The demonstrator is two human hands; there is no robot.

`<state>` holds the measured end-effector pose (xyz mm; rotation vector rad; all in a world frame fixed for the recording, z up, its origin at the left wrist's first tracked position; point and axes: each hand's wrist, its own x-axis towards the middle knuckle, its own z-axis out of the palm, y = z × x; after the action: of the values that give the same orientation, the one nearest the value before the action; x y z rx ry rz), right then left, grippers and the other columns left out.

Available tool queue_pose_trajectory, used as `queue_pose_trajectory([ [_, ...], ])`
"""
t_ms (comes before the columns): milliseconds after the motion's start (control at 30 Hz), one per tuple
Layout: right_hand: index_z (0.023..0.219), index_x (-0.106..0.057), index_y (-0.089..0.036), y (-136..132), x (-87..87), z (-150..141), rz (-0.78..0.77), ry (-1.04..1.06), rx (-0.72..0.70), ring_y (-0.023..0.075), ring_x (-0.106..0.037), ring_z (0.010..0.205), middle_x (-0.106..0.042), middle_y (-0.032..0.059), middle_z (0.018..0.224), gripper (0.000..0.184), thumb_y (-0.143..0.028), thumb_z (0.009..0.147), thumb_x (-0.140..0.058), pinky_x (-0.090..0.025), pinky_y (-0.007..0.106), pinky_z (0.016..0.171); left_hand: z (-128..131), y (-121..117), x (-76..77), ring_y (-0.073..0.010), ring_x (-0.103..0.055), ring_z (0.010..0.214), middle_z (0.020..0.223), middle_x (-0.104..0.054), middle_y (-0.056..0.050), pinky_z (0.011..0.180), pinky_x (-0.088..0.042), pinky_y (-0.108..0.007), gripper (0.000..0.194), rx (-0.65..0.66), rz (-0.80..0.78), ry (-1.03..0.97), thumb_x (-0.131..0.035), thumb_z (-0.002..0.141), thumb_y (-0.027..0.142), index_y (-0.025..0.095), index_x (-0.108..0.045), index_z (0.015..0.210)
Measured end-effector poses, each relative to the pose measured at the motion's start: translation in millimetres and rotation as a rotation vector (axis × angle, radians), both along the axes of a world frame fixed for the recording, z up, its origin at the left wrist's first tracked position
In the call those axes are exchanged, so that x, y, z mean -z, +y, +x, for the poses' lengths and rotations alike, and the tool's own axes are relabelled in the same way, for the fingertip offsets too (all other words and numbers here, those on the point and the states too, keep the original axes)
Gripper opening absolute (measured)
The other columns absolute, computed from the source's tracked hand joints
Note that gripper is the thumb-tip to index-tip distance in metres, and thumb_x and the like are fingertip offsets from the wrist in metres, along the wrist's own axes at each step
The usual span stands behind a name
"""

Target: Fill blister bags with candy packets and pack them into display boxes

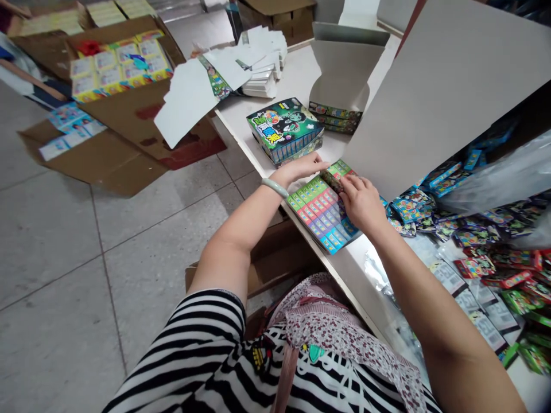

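Observation:
A shallow card display box (321, 215) lies at the table edge before me, its face showing rows of small green, red, purple and blue packs. My left hand (303, 167), a pale bangle at its wrist, grips the far left edge of this box with bent fingers. Across its far right part lies my right hand (364, 201), fingers curled and pressed on a dark patterned strip; their tips are partly hidden. Just beyond my left hand sits a closed green and black printed box (286, 126).
Open display boxes (340, 74) are stacked behind, beside a pile of white flat cards (262, 63). A large grey panel (443, 86) rises at right. Many small colored packs (473, 235) cover the right side. Cartons (124, 109) stand on the floor at left, near another person's arm (37, 77).

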<state>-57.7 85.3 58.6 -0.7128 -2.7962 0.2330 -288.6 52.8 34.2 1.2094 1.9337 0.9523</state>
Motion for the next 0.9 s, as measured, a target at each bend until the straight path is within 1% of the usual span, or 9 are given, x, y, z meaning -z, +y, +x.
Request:
queue_pose_trajectory([
  [100,0.137,-0.059,-0.008,6.6,7.2,-6.9,-0.061,0.012,-0.076,0.0333,-0.058,0.119,-0.062,0.0193,0.135,0.046,-0.015,0.098,-0.036,-0.047,0.051,0.102,-4.2,-3.1,5.8,-0.0150,-0.054,0.071,0.075,-0.057,-0.001,0.071,-0.039,-0.028,0.023,0.008,-0.017,-0.048,-0.066,0.084,0.038,0.017,-0.057,0.083],
  [167,0.130,-0.065,-0.010,11.2,12.6,-9.5,-0.107,0.078,-0.085,0.0317,-0.060,0.115,-0.066,0.0181,0.129,0.046,-0.012,0.096,-0.035,-0.049,0.050,0.101,-4.1,-4.9,10.7,-0.0145,-0.054,0.071,0.075,-0.057,0.000,0.071,-0.039,-0.028,0.020,-0.013,0.033,-0.026,-0.067,0.083,0.034,0.016,-0.057,0.082],
  [300,0.127,-0.067,-0.014,18.1,15.8,-5.9,-0.148,0.272,-0.133,0.0304,-0.059,0.120,-0.068,0.0156,0.126,0.041,-0.018,0.095,-0.041,-0.046,0.052,0.106,-2.8,-2.4,16.0,-0.0133,-0.052,0.072,0.076,-0.057,0.000,0.071,-0.039,-0.026,0.014,-0.046,0.169,0.046,-0.069,0.080,0.023,0.015,-0.057,0.081],
  [433,0.126,-0.067,-0.017,21.0,14.6,-7.9,-0.227,0.335,-0.181,0.0290,-0.062,0.116,-0.069,0.0145,0.123,0.040,-0.024,0.098,-0.040,-0.048,0.050,0.103,-5.7,1.3,12.9,-0.0119,-0.050,0.068,0.071,-0.055,0.002,0.067,-0.038,-0.025,0.017,-0.008,0.162,0.053,-0.072,0.077,0.021,0.015,-0.057,0.077],
  [567,0.126,-0.066,-0.017,23.6,30.3,-15.8,-0.293,0.365,-0.232,0.0272,-0.062,0.116,-0.069,0.0151,0.124,0.039,-0.027,0.100,-0.038,-0.049,0.048,0.103,-5.8,0.0,11.7,-0.0108,-0.049,0.067,0.070,-0.054,0.003,0.067,-0.037,-0.025,0.019,-0.031,0.159,0.076,-0.074,0.074,0.019,0.015,-0.056,0.075],
  [667,0.118,-0.068,-0.019,23.6,41.7,-8.2,-0.307,0.403,-0.216,0.0279,-0.059,0.120,-0.069,0.0139,0.123,0.038,-0.033,0.101,-0.038,-0.045,0.051,0.106,-2.0,-2.7,13.7,-0.0109,-0.050,0.069,0.073,-0.056,0.002,0.068,-0.037,-0.025,0.020,-0.019,0.111,0.029,-0.076,0.073,0.020,0.015,-0.057,0.077],
  [733,0.117,-0.068,-0.021,22.0,38.4,3.1,-0.312,0.449,-0.225,0.0277,-0.056,0.125,-0.067,0.0123,0.126,0.039,-0.040,0.102,-0.038,-0.041,0.053,0.110,0.0,-4.4,14.4,-0.0110,-0.049,0.069,0.073,-0.056,0.001,0.068,-0.037,-0.025,0.023,-0.015,0.071,0.018,-0.078,0.072,0.023,0.015,-0.057,0.078],
  [800,0.123,-0.065,-0.023,20.2,28.2,16.1,-0.301,0.494,-0.222,0.0261,-0.054,0.129,-0.064,0.0109,0.131,0.041,-0.043,0.104,-0.034,-0.037,0.052,0.114,0.4,-4.9,14.0,-0.0112,-0.050,0.070,0.075,-0.055,0.002,0.069,-0.037,-0.025,0.027,-0.034,0.039,0.019,-0.080,0.072,0.025,0.016,-0.056,0.082],
  [900,0.130,-0.061,-0.023,15.8,19.1,34.7,-0.232,0.426,-0.160,0.0270,-0.053,0.131,-0.063,0.0114,0.135,0.043,-0.043,0.105,-0.032,-0.032,0.054,0.116,-1.0,-1.6,12.7,-0.0129,-0.054,0.073,0.080,-0.055,0.002,0.071,-0.039,-0.025,0.036,-0.081,-0.060,0.003,-0.081,0.070,0.026,0.016,-0.057,0.096],
])
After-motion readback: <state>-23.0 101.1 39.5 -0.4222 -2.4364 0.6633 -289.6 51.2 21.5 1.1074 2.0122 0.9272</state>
